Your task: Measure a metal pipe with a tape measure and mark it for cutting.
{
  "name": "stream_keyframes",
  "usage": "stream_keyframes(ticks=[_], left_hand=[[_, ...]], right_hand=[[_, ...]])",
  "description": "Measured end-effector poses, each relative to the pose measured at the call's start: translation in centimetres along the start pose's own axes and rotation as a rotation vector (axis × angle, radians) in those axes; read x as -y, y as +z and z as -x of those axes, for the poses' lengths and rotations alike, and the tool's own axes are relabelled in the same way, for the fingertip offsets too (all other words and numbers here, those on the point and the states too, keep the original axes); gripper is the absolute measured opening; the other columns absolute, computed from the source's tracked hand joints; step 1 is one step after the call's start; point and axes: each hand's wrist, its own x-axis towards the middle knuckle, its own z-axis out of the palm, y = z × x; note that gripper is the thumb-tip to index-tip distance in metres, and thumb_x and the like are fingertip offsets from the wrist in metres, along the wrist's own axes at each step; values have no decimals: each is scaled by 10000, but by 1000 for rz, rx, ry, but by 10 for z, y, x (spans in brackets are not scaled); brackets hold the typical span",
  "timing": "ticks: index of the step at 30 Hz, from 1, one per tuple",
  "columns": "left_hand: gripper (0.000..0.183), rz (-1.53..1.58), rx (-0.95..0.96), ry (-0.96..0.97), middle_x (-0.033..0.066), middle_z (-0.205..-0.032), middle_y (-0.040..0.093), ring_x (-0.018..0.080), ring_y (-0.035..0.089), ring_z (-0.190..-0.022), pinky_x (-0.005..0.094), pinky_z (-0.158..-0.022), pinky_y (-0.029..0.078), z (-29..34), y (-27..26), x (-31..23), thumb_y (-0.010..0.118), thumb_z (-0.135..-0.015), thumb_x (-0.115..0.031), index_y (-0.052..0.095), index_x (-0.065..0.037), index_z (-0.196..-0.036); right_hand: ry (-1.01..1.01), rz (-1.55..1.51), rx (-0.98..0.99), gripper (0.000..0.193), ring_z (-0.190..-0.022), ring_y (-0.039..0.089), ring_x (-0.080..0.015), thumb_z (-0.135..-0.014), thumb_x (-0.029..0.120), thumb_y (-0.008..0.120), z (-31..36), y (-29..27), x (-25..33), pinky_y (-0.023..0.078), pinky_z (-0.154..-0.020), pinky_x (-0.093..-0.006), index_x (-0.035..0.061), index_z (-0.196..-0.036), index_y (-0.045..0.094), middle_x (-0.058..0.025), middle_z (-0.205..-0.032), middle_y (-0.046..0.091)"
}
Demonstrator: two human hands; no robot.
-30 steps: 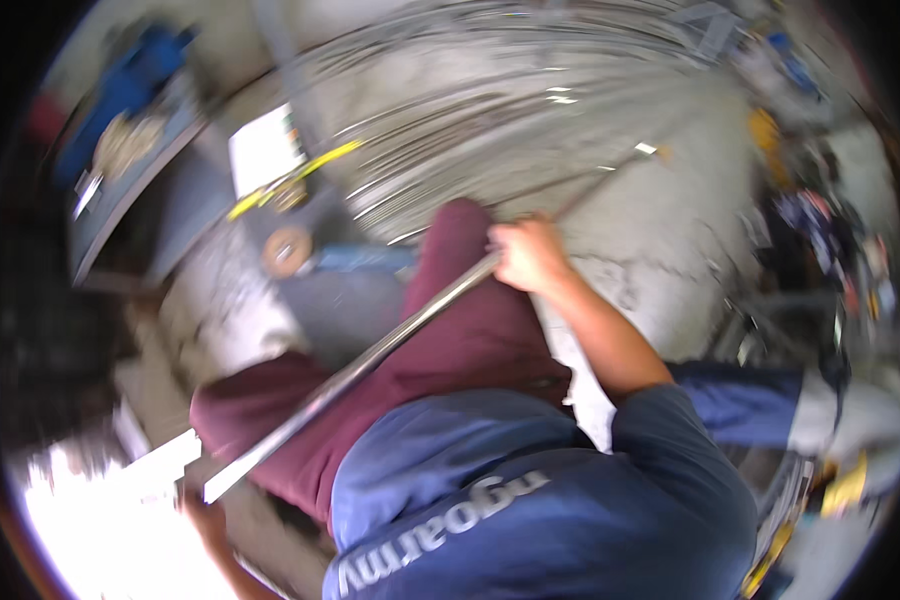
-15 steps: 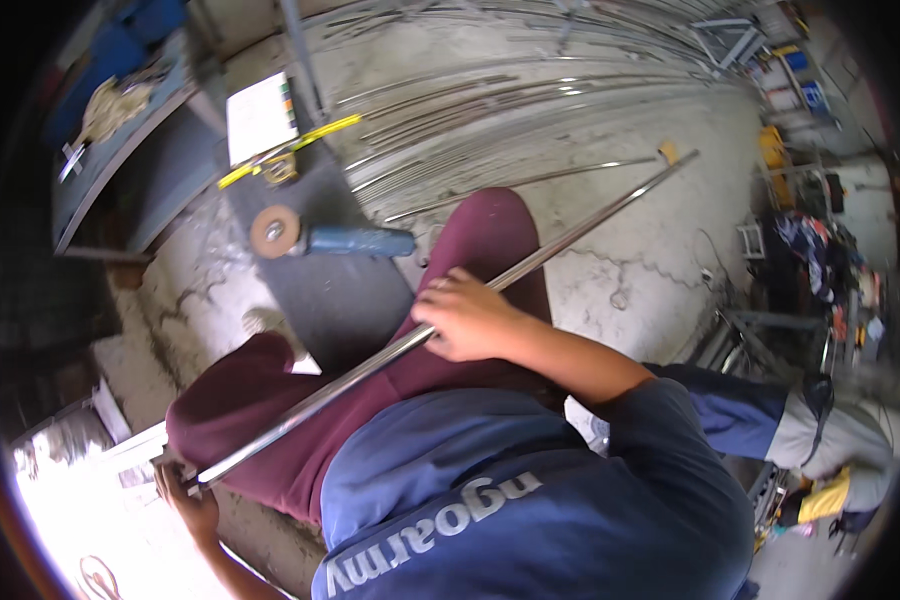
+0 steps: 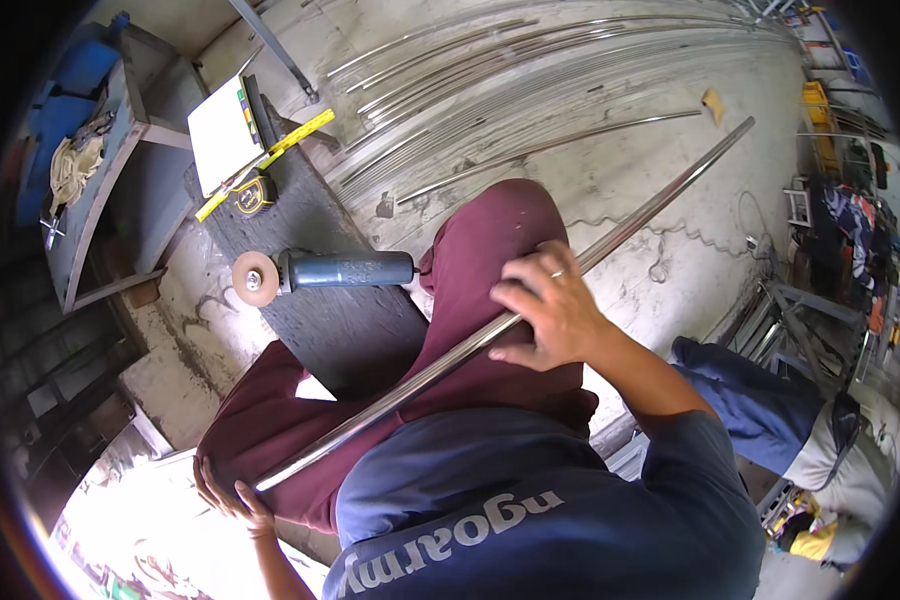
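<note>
A long shiny metal tube (image 3: 432, 372) lies slantwise across my lap, its far end raised toward the upper right. My right hand (image 3: 560, 318) straddles it near my right knee, with thumb and fingers spread apart on either side rather than wrapped tight. At the tube's near end, my left hand (image 3: 238, 505) rests against my left knee, fingers stretched out, its thumb side close to the tube's tip. Ahead of my lap an angle grinder (image 3: 345, 268) with a brown disc (image 3: 255, 279) lies on a dark board (image 3: 320, 325).
A yellow tape measure (image 3: 253, 195) and white notepad (image 3: 222, 138) sit on the board's far end. Many metal tubes (image 3: 470, 95) lie on the floor beyond. A grey metal stand (image 3: 120, 165) is at left. Another person's blue-clad leg (image 3: 745, 405) is at right.
My right hand has loosened from its grip round the tube, its fingers now spread. My left hand's fingers have straightened against the knee. The whole view has shifted slightly.
</note>
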Motion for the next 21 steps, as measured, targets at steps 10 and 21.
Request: stream_keyframes(ticks=[10,21], left_hand=[[798,37,108,-51,293,-1660,302,508,309,-1485,596,-1223,225,-42,-15,2,682,-891,-349,418,41,-1535],[869,-66,33,-206,144,-1722,222,335,151,-1614,645,-1276,101,-70,-13,-22,649,-899,-546,369,-138,-1613]], right_hand=[[118,-1,41,906,-1443,398,-455,-868,651,650,-71,-3,-32,298,-1159,-611,30,-1504,476,-257,-1577,396],[89,110,62,782,-1508,342,-445,-981,485,616,-81,19,-100,283,-1221,-557,52,-1591,390,-236,-1651,333]])
